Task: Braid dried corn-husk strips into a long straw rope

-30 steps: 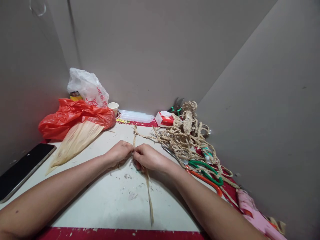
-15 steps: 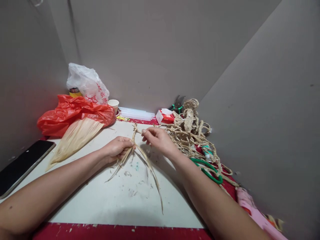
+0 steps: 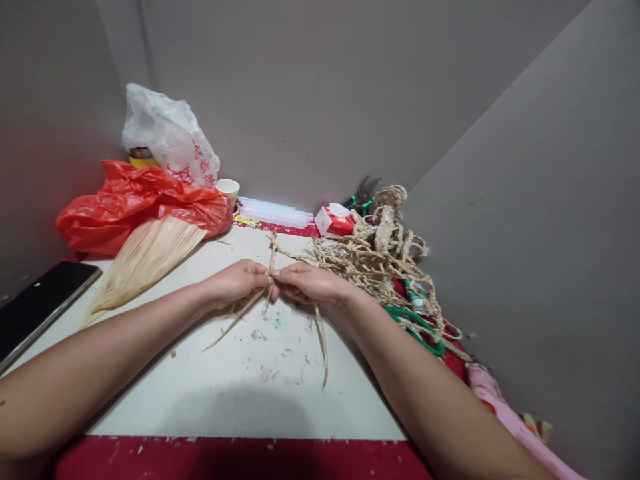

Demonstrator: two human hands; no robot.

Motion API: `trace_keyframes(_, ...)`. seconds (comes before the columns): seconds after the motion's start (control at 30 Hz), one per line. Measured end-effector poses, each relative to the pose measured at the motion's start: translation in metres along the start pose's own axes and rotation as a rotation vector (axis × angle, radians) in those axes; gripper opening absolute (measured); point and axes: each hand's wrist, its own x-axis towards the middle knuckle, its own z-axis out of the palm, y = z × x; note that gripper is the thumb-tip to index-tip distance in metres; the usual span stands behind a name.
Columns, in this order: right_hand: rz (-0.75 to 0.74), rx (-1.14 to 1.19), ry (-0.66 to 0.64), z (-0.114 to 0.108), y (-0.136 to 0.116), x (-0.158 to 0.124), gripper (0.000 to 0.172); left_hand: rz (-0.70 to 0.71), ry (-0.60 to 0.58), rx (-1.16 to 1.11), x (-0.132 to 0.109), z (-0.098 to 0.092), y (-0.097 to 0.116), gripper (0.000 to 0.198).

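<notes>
Both hands meet over the white board (image 3: 240, 393), closed on a thin braid (image 3: 273, 252) of dry, straw-coloured husk strips. My left hand (image 3: 245, 283) pinches the braid's lower end from the left, with a loose strip (image 3: 227, 330) trailing below it. From the other side, my right hand (image 3: 310, 283) grips at the same spot, its fingertips almost touching the left ones. Another loose strip (image 3: 321, 347) hangs beneath the right palm. The braid's upper end points away from me, and a thin cord runs from it towards the rope pile. Fingers partly hide the junction of the strips.
A heap of braided rope (image 3: 380, 253) lies at right, near a green ring (image 3: 415, 330), a tissue packet (image 3: 335, 220) and pliers (image 3: 365, 200). On the left are dried husks (image 3: 145, 267), a red plastic bag (image 3: 135, 207), a paper cup (image 3: 228, 190) and a phone (image 3: 45, 310).
My right hand has come down and left from the side cord to the braid's lower end, beside my left hand. The view has shifted slightly.
</notes>
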Motion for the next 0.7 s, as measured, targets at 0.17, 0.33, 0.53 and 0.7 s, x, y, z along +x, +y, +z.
trace_keyframes(0.17,0.047,0.154,-0.068,-0.003,0.007,0.005,0.033,0.052,0.082,0.175,0.000,-0.001,0.001,0.021)
trace_keyframes(0.33,0.049,0.301,-0.034,0.003,0.007,0.007,0.034,0.130,0.149,0.378,-0.004,-0.001,0.004,0.017)
trace_keyframes(0.53,-0.030,0.101,0.222,0.021,0.011,0.011,0.021,-0.063,0.085,0.082,-0.009,0.006,0.004,0.011)
trace_keyframes(0.7,-0.059,0.193,0.309,0.035,0.006,0.008,0.026,-0.110,0.127,-0.058,-0.012,0.023,0.000,0.009)
